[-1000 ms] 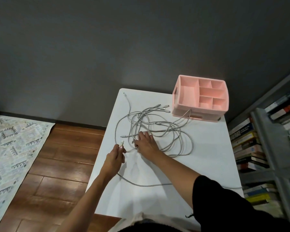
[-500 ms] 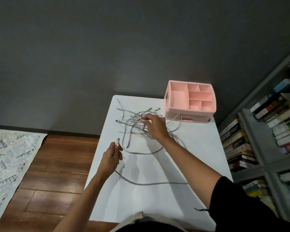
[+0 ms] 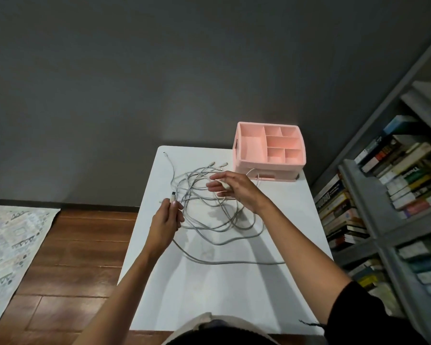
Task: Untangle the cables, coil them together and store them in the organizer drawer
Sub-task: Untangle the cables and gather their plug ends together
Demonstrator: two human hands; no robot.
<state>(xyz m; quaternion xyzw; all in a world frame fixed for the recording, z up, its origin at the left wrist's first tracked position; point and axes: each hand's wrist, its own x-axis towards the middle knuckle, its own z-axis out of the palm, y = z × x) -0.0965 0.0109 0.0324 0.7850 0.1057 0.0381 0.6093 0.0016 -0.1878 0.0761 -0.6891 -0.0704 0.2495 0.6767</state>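
A tangle of grey cables (image 3: 209,215) lies on the white table (image 3: 209,290), with several plug ends pointing towards the far side. My left hand (image 3: 166,222) grips one cable near its plug end (image 3: 173,195), which sticks up above my fingers. My right hand (image 3: 234,189) hovers over the far part of the tangle and pinches a white cable piece between thumb and fingers. The pink organizer (image 3: 269,150) stands at the table's far right corner, its top compartments bare and its bottom drawer closed.
A grey bookshelf (image 3: 383,207) packed with books stands close along the table's right side. A dark wall runs behind the table. To the left are a wooden floor (image 3: 72,257) and a patterned rug (image 3: 8,245).
My right hand has lifted off the tangle with a cable piece pinched in it. My left hand has risen towards the tangle with its plug end. The loops have spread nearer the front.
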